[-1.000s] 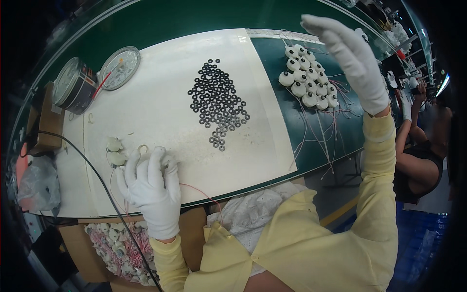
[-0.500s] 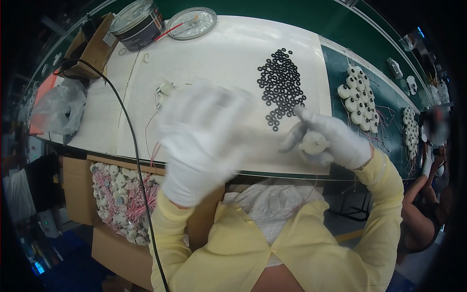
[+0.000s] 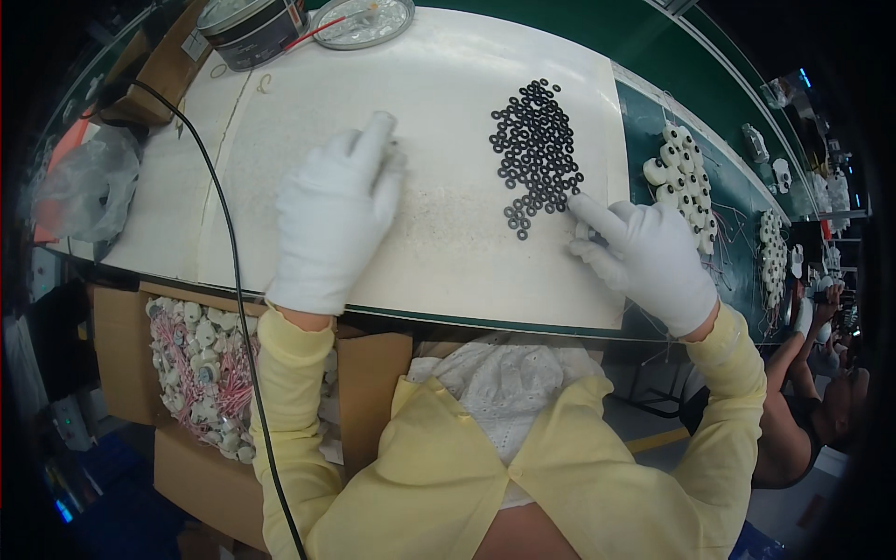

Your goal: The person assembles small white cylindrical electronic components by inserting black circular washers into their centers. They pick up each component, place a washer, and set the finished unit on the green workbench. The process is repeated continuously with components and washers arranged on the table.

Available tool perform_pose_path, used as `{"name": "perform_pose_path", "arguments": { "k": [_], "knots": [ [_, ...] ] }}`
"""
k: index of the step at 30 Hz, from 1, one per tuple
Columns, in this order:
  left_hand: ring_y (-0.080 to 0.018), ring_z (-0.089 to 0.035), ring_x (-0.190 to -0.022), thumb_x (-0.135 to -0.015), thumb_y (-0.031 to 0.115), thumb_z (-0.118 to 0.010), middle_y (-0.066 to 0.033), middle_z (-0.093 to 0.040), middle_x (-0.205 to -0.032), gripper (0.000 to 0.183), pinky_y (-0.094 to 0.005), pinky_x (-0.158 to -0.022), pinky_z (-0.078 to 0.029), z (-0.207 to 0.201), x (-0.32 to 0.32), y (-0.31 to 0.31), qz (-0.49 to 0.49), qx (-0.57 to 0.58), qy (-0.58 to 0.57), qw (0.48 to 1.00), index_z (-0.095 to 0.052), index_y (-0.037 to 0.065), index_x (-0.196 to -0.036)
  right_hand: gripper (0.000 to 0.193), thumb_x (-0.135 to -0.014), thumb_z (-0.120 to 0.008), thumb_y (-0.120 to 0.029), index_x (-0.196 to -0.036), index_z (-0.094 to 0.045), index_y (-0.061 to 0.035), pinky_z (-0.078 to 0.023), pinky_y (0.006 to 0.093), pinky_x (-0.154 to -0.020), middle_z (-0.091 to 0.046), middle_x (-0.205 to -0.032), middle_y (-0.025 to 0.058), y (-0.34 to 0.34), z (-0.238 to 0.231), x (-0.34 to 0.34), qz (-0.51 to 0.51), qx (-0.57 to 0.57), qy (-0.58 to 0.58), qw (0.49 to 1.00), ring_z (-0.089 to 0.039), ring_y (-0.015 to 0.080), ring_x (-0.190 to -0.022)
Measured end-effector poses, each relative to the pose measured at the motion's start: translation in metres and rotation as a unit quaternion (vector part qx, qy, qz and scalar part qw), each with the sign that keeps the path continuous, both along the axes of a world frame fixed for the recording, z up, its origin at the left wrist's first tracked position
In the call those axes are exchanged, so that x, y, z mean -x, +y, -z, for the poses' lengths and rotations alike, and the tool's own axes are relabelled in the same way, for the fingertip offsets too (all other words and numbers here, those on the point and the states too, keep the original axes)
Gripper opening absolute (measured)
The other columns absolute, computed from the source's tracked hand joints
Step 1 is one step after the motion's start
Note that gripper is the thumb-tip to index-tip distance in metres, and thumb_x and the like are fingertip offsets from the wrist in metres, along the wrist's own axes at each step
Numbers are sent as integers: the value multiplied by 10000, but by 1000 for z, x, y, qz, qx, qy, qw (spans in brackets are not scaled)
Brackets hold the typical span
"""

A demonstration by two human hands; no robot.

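My left hand (image 3: 331, 219), white-gloved, is over the middle left of the white work surface (image 3: 439, 233). One finger stretches forward and the others curl under, slightly blurred; whatever they hold is hidden. My right hand (image 3: 644, 257), also gloved, reaches the near right edge of a pile of small black rings (image 3: 537, 140). Its forefinger tip touches or nearly touches a ring there. The remaining fingers curl in below, and the back of the hand hides what is in them. Round cream parts with black centres (image 3: 686, 182) lie in a cluster to the right.
A cardboard box (image 3: 126, 345) of cream parts with pink wires (image 3: 201, 373) stands below the left table edge. A black cable (image 3: 238, 271) hangs in front. At the back left are a tin (image 3: 250, 33), its lid (image 3: 364, 21) and a plastic bag (image 3: 89, 191). Another person (image 3: 793, 411) sits right.
My left hand has drawn left and slowed; the small part with wires beside it no longer shows. My right hand has turned knuckles-up toward the rings, hiding the round white part it held.
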State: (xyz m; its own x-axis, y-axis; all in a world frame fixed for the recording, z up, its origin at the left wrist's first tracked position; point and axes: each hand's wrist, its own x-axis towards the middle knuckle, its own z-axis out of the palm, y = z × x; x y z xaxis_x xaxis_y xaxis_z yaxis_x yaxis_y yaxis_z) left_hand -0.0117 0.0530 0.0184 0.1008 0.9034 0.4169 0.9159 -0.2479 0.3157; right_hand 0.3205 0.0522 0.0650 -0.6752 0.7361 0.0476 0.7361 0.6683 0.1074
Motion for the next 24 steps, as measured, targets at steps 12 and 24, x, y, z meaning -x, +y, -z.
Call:
{"name": "perform_pose_path", "arguments": {
  "k": [12,24],
  "knots": [
    [-276,-694,-893,-832,255,-805,-38,-701,-838,234,-434,-844,-536,2,-30,-8,84,-83,42,992,-733,131,-1016,314,-1021,-680,-137,-1302,-643,-1,-571,268,-793,-763,-991,66,4,-1,19,136,401,349,836,-714,122,-826],
    [-280,-608,-1211,-808,223,-804,-3,-663,-1048,381,-504,-1115,-395,8,-47,-46,68,-97,37,992,-731,185,-1180,320,-1043,-639,-75,-1345,-584,16,-561,257,-788,-734,-1024,66,6,7,24,124,356,360,853,-696,115,-872]
  ]
}}
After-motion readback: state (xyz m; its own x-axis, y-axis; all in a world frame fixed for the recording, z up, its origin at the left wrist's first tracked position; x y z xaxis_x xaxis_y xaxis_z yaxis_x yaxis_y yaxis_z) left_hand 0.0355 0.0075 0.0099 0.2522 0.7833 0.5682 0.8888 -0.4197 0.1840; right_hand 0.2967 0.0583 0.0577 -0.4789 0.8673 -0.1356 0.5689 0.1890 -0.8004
